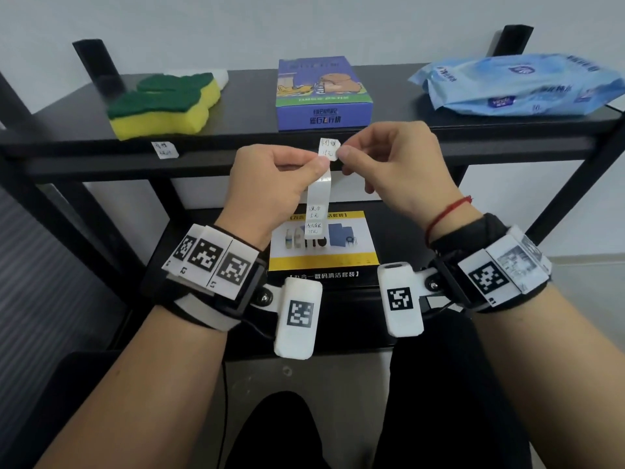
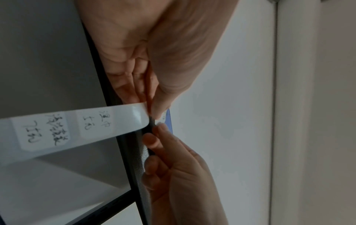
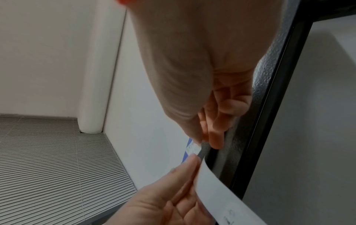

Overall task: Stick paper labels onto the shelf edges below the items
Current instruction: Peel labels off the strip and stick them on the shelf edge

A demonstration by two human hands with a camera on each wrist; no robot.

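Observation:
My left hand (image 1: 318,165) pinches the top end of a white backing strip (image 1: 316,201) that hangs down with two handwritten labels still on it (image 2: 77,129). My right hand (image 1: 341,154) pinches one small handwritten label (image 1: 327,147) by its right edge, just above the strip's end. This label stands upright in front of the black shelf edge (image 1: 236,148), right below the blue game box (image 1: 323,93). Its lower end meets the strip under my left thumb; whether it is fully off I cannot tell. Another label (image 1: 164,149) is stuck on the edge below the sponges (image 1: 162,103).
A blue pack of wet wipes (image 1: 521,86) lies at the right of the top shelf. A yellow-and-black cleaning kit box (image 1: 321,258) sits on the lower shelf behind my wrists. Black uprights frame the shelf at both sides.

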